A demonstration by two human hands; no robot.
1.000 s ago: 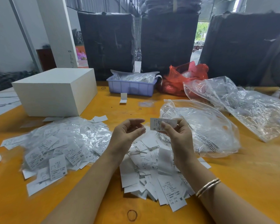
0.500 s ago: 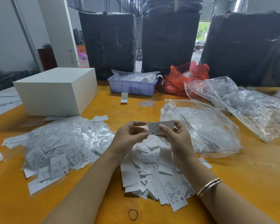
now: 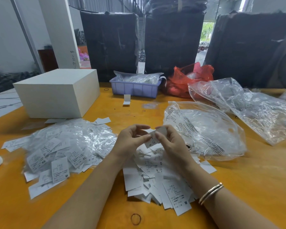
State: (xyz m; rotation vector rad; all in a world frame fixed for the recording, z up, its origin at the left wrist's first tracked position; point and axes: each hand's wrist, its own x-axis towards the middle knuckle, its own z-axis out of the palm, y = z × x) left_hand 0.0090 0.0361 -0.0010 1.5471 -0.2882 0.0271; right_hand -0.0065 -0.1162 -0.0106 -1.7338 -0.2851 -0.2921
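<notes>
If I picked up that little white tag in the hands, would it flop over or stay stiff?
Probably floppy: the tag bends where the left hand and right hand pinch it. It looks thin and likely very light. A push would probably slide it on the smooth table, not roll it.

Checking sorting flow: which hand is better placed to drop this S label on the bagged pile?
Left, probably: left hand pinches the label and sits nearer the bagged pile; right hand would cross.

The left hand has closed in on the label, now tilted and pinched with the right hand.
</notes>
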